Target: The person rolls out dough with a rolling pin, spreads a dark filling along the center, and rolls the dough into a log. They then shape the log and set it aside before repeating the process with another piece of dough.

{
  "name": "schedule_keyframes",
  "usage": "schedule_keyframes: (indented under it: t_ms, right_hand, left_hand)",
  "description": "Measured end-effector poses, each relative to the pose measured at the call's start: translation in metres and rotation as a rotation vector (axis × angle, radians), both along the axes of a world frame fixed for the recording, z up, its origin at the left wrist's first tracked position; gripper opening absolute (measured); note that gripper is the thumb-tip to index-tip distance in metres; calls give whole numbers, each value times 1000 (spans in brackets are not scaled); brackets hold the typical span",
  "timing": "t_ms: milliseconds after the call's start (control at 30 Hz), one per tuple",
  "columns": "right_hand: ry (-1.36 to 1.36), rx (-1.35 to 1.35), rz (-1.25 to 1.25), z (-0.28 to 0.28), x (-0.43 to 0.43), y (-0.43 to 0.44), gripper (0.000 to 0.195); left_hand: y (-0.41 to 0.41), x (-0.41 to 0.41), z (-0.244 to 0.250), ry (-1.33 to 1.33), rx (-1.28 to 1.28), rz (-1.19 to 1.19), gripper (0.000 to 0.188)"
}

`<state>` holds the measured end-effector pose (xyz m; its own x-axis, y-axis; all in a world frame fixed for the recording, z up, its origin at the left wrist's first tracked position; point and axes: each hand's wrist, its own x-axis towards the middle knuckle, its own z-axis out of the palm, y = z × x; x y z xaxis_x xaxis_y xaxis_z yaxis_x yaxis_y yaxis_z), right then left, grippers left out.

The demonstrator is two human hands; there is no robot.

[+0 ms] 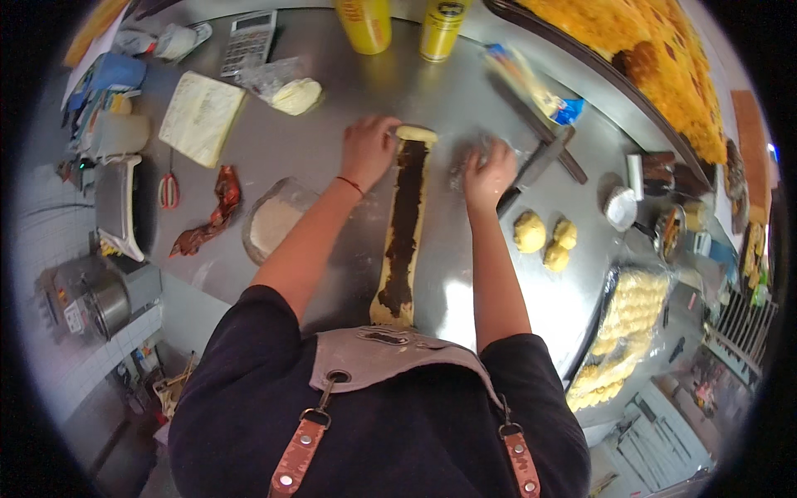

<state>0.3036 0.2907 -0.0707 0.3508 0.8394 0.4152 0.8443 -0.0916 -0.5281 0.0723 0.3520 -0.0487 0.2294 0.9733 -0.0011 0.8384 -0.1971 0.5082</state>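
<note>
A long strip of dough (420, 230) with a dark brown filling (405, 218) runs across the steel worktop toward my apron. Its far end (417, 132) is folded or rolled over. At that end's left corner are the fingertips of my left hand (368, 149); whether they pinch the dough is hidden. To the right of the strip, apart from it, my right hand (493, 177) is blurred, with its fingers on crumpled clear plastic (462, 163). Just beyond that hand lies a dark-handled knife or scraper (538, 162).
Small yellow dough balls (529, 231) sit at right, near a plastic-covered tray of dough pieces (622, 336). Leftward are a floury bowl (277, 218), reddish-brown crumpled wrapping (218, 215), scissors (168, 191) and a pale slab (202, 118). Yellow cans (443, 31) stand behind; a baked-goods tray (579, 68) overhangs upper right.
</note>
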Motion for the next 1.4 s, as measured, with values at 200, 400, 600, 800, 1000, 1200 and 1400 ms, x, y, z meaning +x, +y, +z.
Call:
schedule_keyframes:
  t_ms: [200, 400, 600, 800, 1000, 1200, 1400]
  right_hand:
    - [15, -153, -683, -34, 63, -1, 73]
    - [831, -235, -540, -9, 50, 2, 48]
    - [87, -303, 120, 8, -15, -41, 57]
    - [-96, -518, 147, 13, -55, -40, 56]
    - [-144, -630, 159, 4, -52, -48, 57]
    - [-189, -645, 175, -2, -28, -70, 56]
    - [-151, -668, 162, 6, -13, -100, 55]
  left_hand:
    - [31, -3, -24, -334, -113, -141, 38]
    - [37, -9, -43, -387, -241, -100, 48]
    - [37, -5, -41, -373, -284, -106, 59]
    - [38, -2, -53, -402, -263, -53, 68]
    - [34, -2, -56, -395, -267, 22, 70]
    - [34, -1, -57, -391, -266, 38, 67]
    - [34, -4, -59, -398, -271, 37, 67]
